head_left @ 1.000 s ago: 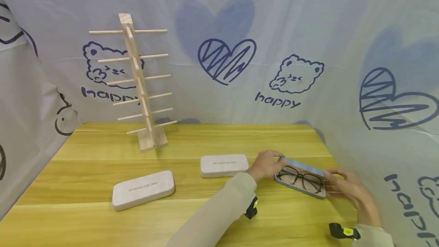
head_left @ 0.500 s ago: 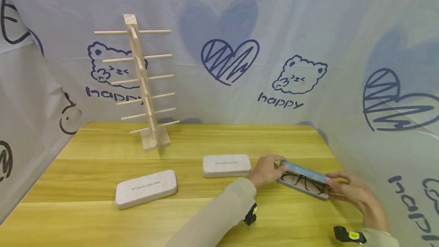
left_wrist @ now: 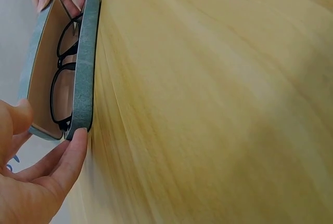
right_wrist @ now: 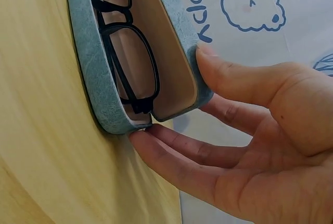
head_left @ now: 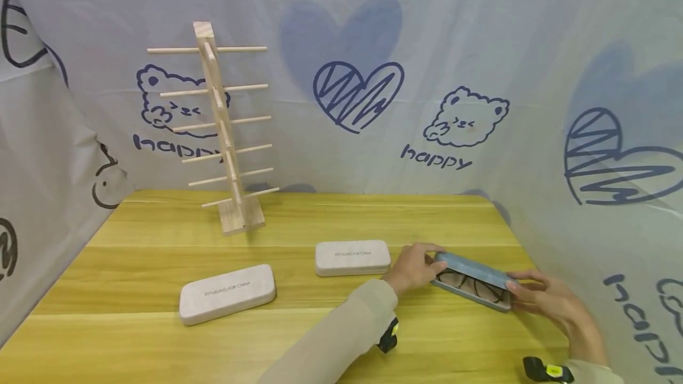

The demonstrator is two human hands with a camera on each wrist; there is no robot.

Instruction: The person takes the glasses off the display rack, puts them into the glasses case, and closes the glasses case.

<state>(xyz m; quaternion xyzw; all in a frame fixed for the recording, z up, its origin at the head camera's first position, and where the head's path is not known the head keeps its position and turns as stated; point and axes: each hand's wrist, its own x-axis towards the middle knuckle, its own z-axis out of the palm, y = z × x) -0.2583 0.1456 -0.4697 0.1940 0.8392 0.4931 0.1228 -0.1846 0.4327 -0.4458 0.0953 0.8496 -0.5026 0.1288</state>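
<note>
A blue glasses case (head_left: pixel 474 269) lies at the right of the table, its lid partly lowered. Inside are black-framed glasses (right_wrist: pixel 154 70), partly covered by the lid in the head view. My left hand (head_left: pixel 413 266) holds the case's left end, thumb on the lid and a finger on the lower shell in the left wrist view. At the other end, my right hand (head_left: pixel 552 300) grips with its thumb on the lid and fingers at the hinge side and lower shell.
Two white glasses cases, one in the middle (head_left: pixel 353 258) and one at left (head_left: pixel 227 294), lie closed on the wooden table (head_left: pixel 160 360). A wooden peg stand (head_left: pixel 224 135) rises at back left. Printed cloth (head_left: pixel 341 28) hangs behind and beside the table.
The blue case's lid has come down from a wider opening and now hides more of the glasses. Both hands have stayed at the case's ends. The view has shifted slightly.
</note>
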